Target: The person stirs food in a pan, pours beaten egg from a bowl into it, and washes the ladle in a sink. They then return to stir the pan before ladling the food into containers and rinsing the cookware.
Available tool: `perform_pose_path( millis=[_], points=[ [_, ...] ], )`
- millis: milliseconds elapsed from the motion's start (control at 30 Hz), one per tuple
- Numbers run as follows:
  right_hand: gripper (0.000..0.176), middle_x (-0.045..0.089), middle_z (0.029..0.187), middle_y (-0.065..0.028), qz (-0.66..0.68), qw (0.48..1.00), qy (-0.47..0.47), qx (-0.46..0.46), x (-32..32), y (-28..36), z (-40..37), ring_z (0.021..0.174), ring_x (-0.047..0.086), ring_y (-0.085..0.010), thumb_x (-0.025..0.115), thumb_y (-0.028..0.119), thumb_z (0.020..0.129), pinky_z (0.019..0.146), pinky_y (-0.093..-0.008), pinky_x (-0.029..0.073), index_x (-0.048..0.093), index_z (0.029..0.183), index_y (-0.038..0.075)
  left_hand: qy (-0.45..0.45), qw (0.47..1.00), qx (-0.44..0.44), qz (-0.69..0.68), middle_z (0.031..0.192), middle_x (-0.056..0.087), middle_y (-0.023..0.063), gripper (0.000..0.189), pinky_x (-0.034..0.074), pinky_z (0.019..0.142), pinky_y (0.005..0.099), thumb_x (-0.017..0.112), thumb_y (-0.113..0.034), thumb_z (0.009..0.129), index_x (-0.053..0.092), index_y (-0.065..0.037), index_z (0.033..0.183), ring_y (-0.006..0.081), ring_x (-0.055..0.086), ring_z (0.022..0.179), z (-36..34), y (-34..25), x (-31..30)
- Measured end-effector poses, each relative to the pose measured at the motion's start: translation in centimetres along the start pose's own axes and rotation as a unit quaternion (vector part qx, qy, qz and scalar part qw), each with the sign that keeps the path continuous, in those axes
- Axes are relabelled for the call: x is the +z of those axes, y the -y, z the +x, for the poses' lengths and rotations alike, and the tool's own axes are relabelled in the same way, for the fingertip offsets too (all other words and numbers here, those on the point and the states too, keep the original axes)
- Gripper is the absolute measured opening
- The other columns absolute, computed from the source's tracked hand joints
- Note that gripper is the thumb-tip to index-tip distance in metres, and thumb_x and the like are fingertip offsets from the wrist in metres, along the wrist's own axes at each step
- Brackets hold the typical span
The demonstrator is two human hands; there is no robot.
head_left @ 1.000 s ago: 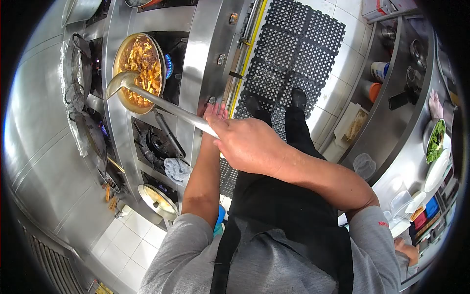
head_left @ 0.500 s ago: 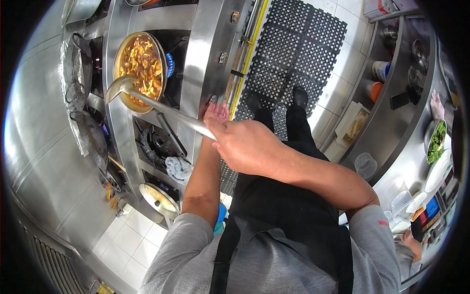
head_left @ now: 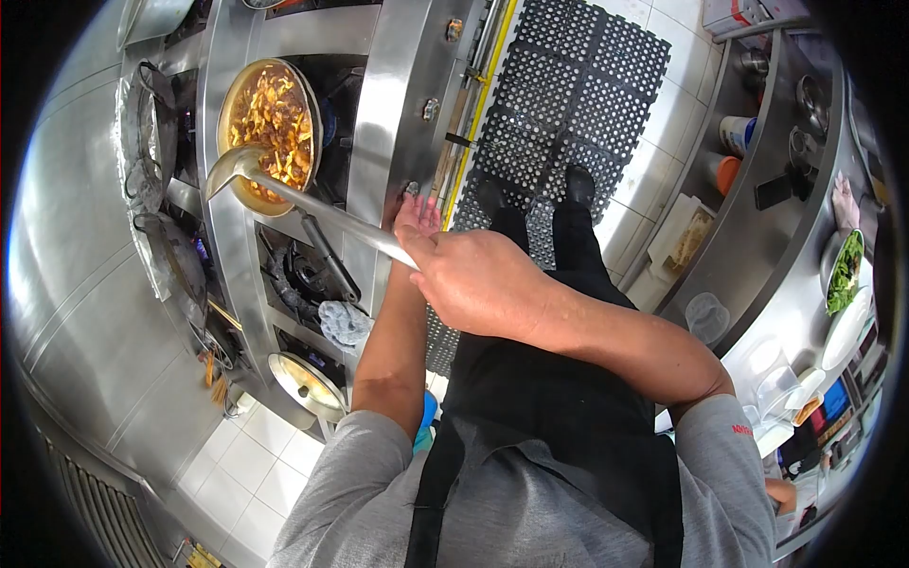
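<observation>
My right hand (head_left: 478,284) is closed round the long handle of a metal ladle (head_left: 327,218). The ladle's bowl rests at the near side of a pan (head_left: 224,133) on the stove. Chunks of food (head_left: 272,118) in brown sauce fill the pan, and its dark handle (head_left: 329,256) points toward me. Below the ladle handle, my left hand (head_left: 417,216) reaches to the stove's front panel, its fingers at a control knob (head_left: 412,189). My right hand partly covers the left one.
Beside the pan are a bare burner (head_left: 305,270), a grey cloth (head_left: 346,325) and a lidded pot (head_left: 308,386). Covered pans (head_left: 170,256) line the back. A black rubber mat (head_left: 578,104) covers the floor. Opposite, a counter holds a bowl of greens (head_left: 845,275); another person's arm shows there.
The bright blue flame beside the pan has shrunk to almost nothing. My hands and the ladle have hardly moved. The other person at the lower right has shifted.
</observation>
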State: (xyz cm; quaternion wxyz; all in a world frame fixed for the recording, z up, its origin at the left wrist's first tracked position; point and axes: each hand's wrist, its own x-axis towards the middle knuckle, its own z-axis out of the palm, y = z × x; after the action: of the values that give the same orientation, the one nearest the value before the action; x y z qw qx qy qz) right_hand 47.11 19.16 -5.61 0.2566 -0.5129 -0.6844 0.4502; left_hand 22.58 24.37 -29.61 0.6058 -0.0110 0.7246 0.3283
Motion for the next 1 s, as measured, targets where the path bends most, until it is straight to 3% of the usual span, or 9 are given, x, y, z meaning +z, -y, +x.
perform_pose_path(
  millis=[100, 167, 300, 433, 600, 700, 733, 867, 1000],
  points=[
    [0.051, 0.071, 0.085, -0.0191, 0.007, 1.0, 0.014, 0.008, -0.2, 0.2, -0.1, 0.078, 0.073, -0.0355, 0.066, 0.014, 0.092, 0.066, -0.0448, 0.059, 0.048, 0.132, -0.01, 0.0, 1.0, -0.002, -0.019, 0.119, 0.063, 0.0006, 0.032, 0.055, 0.083, 0.0391, 0.069, -0.04, 0.1, 0.06, -0.016, 0.119, 0.0204, 0.065, 0.098, -0.2, -0.1, 0.0],
    [0.048, 0.072, 0.09, -0.0214, 0.014, 1.0, 0.017, 0.022, -0.1, 0.1, -0.2, 0.081, 0.072, -0.0377, 0.066, 0.016, 0.093, 0.069, -0.046, 0.059, 0.051, 0.133, -0.008, 0.106, 0.994, 0.039, 0.004, 0.12, 0.062, 0.0059, 0.037, 0.054, 0.09, 0.0418, 0.072, -0.037, 0.098, 0.059, -0.01, 0.121, 0.0245, 0.064, 0.106, -1.1, 0.7, -1.1],
    [0.045, 0.072, 0.101, -0.0254, 0.082, 0.995, -0.046, 0.029, -0.4, 0.4, -0.6, 0.087, 0.071, -0.0429, 0.065, 0.017, 0.094, 0.076, -0.0496, 0.058, 0.055, 0.134, -0.002, 0.267, 0.963, 0.009, 0.02, 0.126, 0.069, 0.0138, 0.052, 0.05, 0.104, 0.0544, 0.062, -0.051, 0.1, 0.062, -0.007, 0.128, 0.0387, 0.062, 0.125, -4.4, -0.7, -8.3],
    [0.048, 0.071, 0.094, -0.0287, 0.047, 0.996, -0.051, 0.047, -1.6, 1.7, 0.1, 0.087, 0.07, -0.0458, 0.067, 0.018, 0.094, 0.078, -0.0532, 0.056, 0.056, 0.133, -0.006, 0.316, 0.935, -0.032, -0.159, 0.12, 0.071, 0.0189, 0.086, 0.054, 0.101, 0.0517, 0.043, -0.074, 0.098, 0.057, -0.001, 0.139, 0.0417, 0.065, 0.121, -12.3, -6.5, -12.0],
    [0.04, 0.07, 0.089, -0.0293, -0.009, 0.993, -0.087, 0.077, -1.5, 5.2, 1.1, 0.083, 0.069, -0.0477, 0.067, 0.016, 0.094, 0.073, -0.053, 0.055, 0.06, 0.127, -0.005, 0.399, 0.915, 0.026, -0.055, 0.113, 0.072, 0.016, 0.061, 0.06, 0.09, 0.0432, 0.054, -0.053, 0.104, 0.056, -0.002, 0.138, 0.038, 0.07, 0.11, -10.0, -12.8, -9.9],
    [0.036, 0.068, 0.09, -0.0323, 0.032, 0.981, -0.04, 0.19, -0.4, 9.1, 1.9, 0.082, 0.067, -0.0507, 0.068, 0.014, 0.094, 0.071, -0.0519, 0.055, 0.06, 0.125, -0.003, 0.415, 0.909, -0.007, -0.045, 0.099, 0.07, 0.0108, 0.038, 0.062, 0.074, 0.0382, 0.057, -0.039, 0.106, 0.06, -0.006, 0.124, 0.0326, 0.073, 0.092, -8.2, -13.7, -9.6],
    [0.031, 0.07, 0.083, -0.0243, 0.05, 0.976, -0.03, 0.211, 1.0, 9.3, 1.9, 0.066, 0.069, -0.042, 0.065, 0.015, 0.098, 0.06, -0.046, 0.055, 0.06, 0.124, -0.001, 0.424, 0.904, -0.013, -0.057, 0.093, 0.068, 0.0082, 0.032, 0.061, 0.068, 0.0363, 0.057, -0.037, 0.106, 0.061, -0.008, 0.119, 0.0295, 0.073, 0.084, -8.4, -13.6, -9.3],
    [0.028, 0.054, 0.074, 0.0011, 0.339, 0.864, 0.018, 0.372, 4.2, 12.6, 3.7, 0.049, 0.053, -0.01, 0.059, 0.018, 0.104, 0.044, -0.0286, 0.046, 0.06, 0.129, 0.004, 0.43, 0.9, 0.008, -0.068, 0.073, 0.053, -0.0007, 0.021, 0.046, 0.053, 0.0291, 0.062, -0.034, 0.105, 0.062, -0.012, 0.106, 0.0165, 0.055, 0.059, -10.1, -13.6, -7.9],
    [0.032, 0.054, 0.075, 0.0003, 0.518, 0.772, -0.003, 0.369, 6.2, 13.3, 4.9, 0.049, 0.052, -0.0108, 0.058, 0.02, 0.104, 0.043, -0.0288, 0.043, 0.06, 0.134, 0.008, 0.371, 0.923, 0.083, 0.064, 0.068, 0.05, -0.0028, 0.019, 0.043, 0.049, 0.0288, 0.067, -0.026, 0.102, 0.058, -0.009, 0.1, 0.0126, 0.053, 0.056, -10.6, -14.1, -7.6]
  ],
)
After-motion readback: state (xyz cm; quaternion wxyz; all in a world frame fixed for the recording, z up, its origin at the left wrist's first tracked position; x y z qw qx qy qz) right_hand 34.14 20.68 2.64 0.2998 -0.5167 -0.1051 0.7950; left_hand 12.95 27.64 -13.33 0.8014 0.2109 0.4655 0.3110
